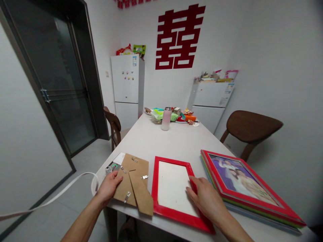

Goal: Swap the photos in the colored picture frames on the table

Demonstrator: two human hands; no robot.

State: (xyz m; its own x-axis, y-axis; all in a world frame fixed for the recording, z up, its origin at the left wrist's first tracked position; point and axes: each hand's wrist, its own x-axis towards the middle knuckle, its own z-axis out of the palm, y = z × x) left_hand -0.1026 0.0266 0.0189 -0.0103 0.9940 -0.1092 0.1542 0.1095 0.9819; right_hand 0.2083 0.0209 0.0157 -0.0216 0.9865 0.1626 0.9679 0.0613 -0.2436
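Observation:
My left hand is closed on the left edge of a brown picture frame backing board, which has metal clips and a fold-out stand flap. Right of it lies an empty-looking red picture frame, with a plain whitish surface inside its border. My right hand grips that frame's right side, fingers over the edge and thumb toward the inside. Farther right, a stack of frames is topped by a red-framed photo of people.
A white table runs away from me. A pink bottle and assorted packets stand at its far end. Under the board's far left corner is a dark item; a white cord hangs left. Chairs flank the table.

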